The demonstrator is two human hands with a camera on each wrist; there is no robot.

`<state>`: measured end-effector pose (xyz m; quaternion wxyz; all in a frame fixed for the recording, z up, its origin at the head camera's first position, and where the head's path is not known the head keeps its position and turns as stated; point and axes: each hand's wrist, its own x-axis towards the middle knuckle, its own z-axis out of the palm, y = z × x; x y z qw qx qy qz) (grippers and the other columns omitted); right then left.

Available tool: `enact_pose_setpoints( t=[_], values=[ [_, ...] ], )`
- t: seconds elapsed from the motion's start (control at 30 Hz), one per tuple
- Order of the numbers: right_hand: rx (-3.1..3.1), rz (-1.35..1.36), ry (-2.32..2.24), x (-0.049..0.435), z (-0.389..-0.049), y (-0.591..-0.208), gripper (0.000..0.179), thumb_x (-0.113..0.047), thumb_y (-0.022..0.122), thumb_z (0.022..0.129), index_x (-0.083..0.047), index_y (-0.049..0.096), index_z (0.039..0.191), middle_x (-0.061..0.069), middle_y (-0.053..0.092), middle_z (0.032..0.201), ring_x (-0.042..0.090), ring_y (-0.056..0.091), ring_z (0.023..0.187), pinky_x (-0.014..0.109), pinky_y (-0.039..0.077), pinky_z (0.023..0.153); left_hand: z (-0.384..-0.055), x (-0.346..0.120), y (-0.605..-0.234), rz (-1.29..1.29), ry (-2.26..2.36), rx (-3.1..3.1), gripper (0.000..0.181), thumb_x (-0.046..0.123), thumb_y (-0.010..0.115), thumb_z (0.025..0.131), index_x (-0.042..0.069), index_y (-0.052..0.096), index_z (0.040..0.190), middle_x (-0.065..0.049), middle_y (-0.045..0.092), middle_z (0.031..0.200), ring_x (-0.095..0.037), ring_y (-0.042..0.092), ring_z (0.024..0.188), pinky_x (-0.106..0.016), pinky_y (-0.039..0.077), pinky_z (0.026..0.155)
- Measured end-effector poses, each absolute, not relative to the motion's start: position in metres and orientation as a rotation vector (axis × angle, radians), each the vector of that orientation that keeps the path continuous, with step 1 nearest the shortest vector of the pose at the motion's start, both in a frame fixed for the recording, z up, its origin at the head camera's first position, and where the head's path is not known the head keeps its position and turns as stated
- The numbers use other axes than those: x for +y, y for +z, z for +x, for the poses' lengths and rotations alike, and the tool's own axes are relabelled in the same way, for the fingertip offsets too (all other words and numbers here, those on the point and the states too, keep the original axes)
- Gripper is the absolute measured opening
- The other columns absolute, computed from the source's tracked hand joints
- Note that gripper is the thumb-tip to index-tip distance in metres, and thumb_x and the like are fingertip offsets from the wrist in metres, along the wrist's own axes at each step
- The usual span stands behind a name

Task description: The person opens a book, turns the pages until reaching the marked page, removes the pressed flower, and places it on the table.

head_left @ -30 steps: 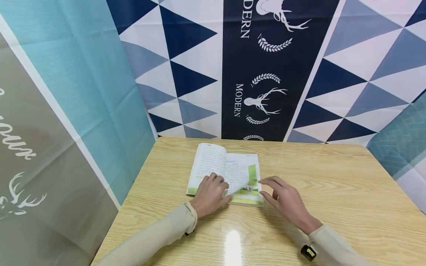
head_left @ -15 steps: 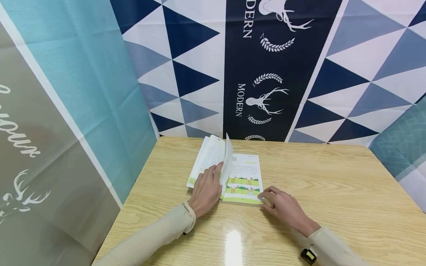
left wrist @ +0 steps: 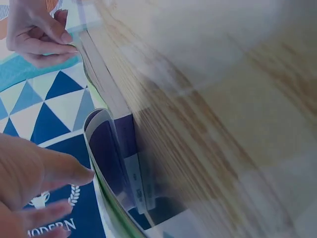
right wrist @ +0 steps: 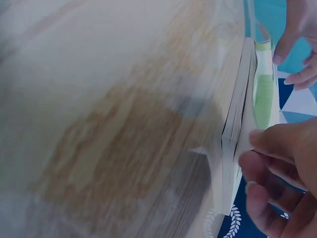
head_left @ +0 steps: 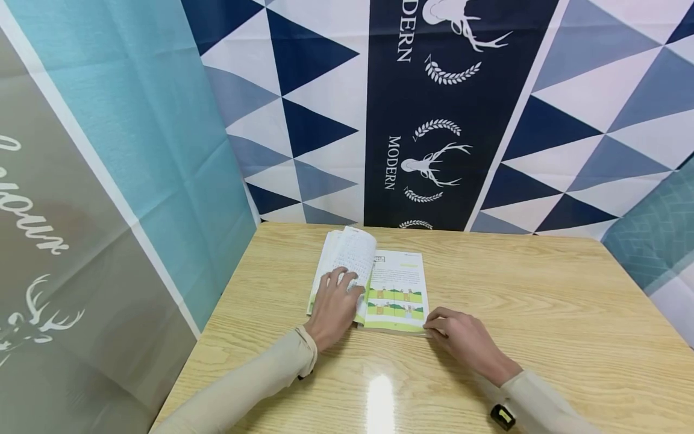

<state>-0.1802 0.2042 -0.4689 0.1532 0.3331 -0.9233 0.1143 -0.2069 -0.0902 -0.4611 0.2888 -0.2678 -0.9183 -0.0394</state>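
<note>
An open book [head_left: 396, 274] with printed text and green illustrations lies on the wooden table. My left hand [head_left: 333, 307] rests on its curved left-hand pages [head_left: 358, 247], fingers spread and slightly bent. At the lower right corner of the book, my right hand [head_left: 461, 337] pinches the edge of a page between thumb and fingers. That pinch also shows in the left wrist view, where the right hand [left wrist: 42, 37] holds a lifted page edge. In the right wrist view the thick page block [right wrist: 233, 134] stands beside the curled fingers of the right hand [right wrist: 282, 173].
Light wood-grain tabletop [head_left: 542, 289] surrounds the book, with a bright light reflection near the front. Behind the table hangs a patterned cloth [head_left: 320, 108] with triangles and deer heads. A blue and grey cloth [head_left: 152, 150] borders the left side.
A page has turned over to the left, uncovering a right-hand page with green pictures. The left hand pressed the turned leaves down; the right hand moved down to the lower right page corner.
</note>
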Motion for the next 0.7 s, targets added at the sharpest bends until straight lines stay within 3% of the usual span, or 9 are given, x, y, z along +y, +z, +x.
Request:
enact_pose_setpoints(
  t=[0.13,0.27,0.4,0.53,0.7],
  values=[
    [-2.59,0.945,0.34,0.204,-0.181,-0.468,0.01,-0.016,0.079,0.076,-0.02,0.076,0.085,-0.011,0.066,0.091,0.004,0.063,0.075,0.024,0.05,0.057,-0.206,-0.09,-0.462,-0.862,-0.144,-2.513,0.025,0.002,0.069,0.077,0.018,0.074,0.096,0.0,0.064,0.112,-0.019,0.051,0.111,-0.031,0.047,0.082],
    [-2.553,0.92,0.377,0.203,-0.182,-0.467,0.01,-0.016,0.081,0.074,-0.021,0.076,0.082,-0.014,0.067,0.087,0.002,0.063,0.073,0.023,0.049,0.055,-0.205,-0.088,-0.466,-0.965,-0.152,-2.548,0.022,0.003,0.065,0.08,0.018,0.073,0.094,0.003,0.065,0.105,-0.016,0.053,0.106,-0.029,0.047,0.08],
    [-2.564,0.876,0.437,0.205,-0.183,-0.466,0.012,-0.019,0.082,0.073,-0.024,0.076,0.082,-0.015,0.068,0.087,0.0,0.062,0.07,0.022,0.048,0.055,-0.203,-0.084,-0.47,-1.004,-0.129,-2.564,0.014,0.026,0.063,0.088,0.018,0.074,0.094,-0.001,0.064,0.104,-0.019,0.053,0.101,-0.032,0.047,0.076],
    [-2.585,0.823,0.533,0.206,-0.183,-0.464,0.012,-0.022,0.081,0.074,-0.027,0.075,0.083,-0.016,0.069,0.087,-0.006,0.057,0.065,0.02,0.046,0.054,-0.202,-0.08,-0.472,-1.011,-0.026,-2.621,0.039,0.054,0.061,0.086,0.021,0.072,0.105,-0.005,0.059,0.111,-0.023,0.05,0.099,-0.035,0.047,0.074],
    [-2.563,0.817,0.597,0.204,-0.182,-0.461,0.01,-0.025,0.079,0.078,-0.027,0.075,0.087,-0.014,0.069,0.09,-0.01,0.049,0.058,0.017,0.044,0.052,-0.203,-0.078,-0.472,-0.991,0.046,-2.678,0.048,0.062,0.058,0.084,0.027,0.068,0.114,-0.004,0.056,0.113,-0.023,0.046,0.097,-0.037,0.045,0.073]
  ],
)
